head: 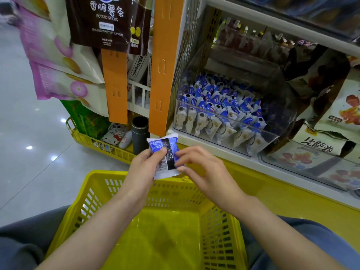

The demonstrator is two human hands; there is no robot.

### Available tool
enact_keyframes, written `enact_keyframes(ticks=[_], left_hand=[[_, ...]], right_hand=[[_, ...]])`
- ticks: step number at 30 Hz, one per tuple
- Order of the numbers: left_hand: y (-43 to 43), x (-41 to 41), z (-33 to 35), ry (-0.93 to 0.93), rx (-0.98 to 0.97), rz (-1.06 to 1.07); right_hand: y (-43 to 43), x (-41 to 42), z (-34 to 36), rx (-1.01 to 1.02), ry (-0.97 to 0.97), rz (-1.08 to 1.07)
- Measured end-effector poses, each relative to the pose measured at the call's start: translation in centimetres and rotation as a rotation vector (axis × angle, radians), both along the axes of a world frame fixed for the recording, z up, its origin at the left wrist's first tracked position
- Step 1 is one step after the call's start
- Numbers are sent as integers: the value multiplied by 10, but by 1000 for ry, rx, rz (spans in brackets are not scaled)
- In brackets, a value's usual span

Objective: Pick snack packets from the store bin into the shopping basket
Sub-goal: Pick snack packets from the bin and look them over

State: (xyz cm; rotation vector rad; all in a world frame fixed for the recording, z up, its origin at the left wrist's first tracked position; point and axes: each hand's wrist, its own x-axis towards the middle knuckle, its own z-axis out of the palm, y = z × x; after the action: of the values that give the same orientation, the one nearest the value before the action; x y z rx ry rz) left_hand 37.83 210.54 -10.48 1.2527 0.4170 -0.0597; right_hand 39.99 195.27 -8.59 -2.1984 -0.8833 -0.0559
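Observation:
A small blue-and-white snack packet (163, 152) is held upright above the far rim of the yellow shopping basket (136, 201). My left hand (143, 168) grips its left side, thumb on the front. My right hand (202, 168) pinches its lower right edge. The basket sits on my lap and looks bare inside. The clear store bin (272, 133) on the shelf to the upper right holds several more blue-and-white packets (220, 108).
Orange hanging strips (161, 75) with potato-stick bags (101, 22) hang left of the shelf. A yellow floor basket (101, 145) holds a dark flask (139, 133) and small items. Larger snack bags (331, 106) lie right of the bin. Tiled floor lies to the left.

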Motion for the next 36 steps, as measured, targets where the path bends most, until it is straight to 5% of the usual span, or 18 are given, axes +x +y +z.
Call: enact_keyframes(ticks=[4,10,19,36], left_hand=[[-4,-5,5,-85,65,-66],[-12,-5,4,-158,132,-133],[-14,-10,-13,-371,649,-72],[-2,-9,-14,-457,1011,-210]], right_hand=[[7,0,1,206,369,-242],[9,3,4,318,725,-286],[12,4,-1,459,767,-375],[11,-1,-7,458,686,-231]])
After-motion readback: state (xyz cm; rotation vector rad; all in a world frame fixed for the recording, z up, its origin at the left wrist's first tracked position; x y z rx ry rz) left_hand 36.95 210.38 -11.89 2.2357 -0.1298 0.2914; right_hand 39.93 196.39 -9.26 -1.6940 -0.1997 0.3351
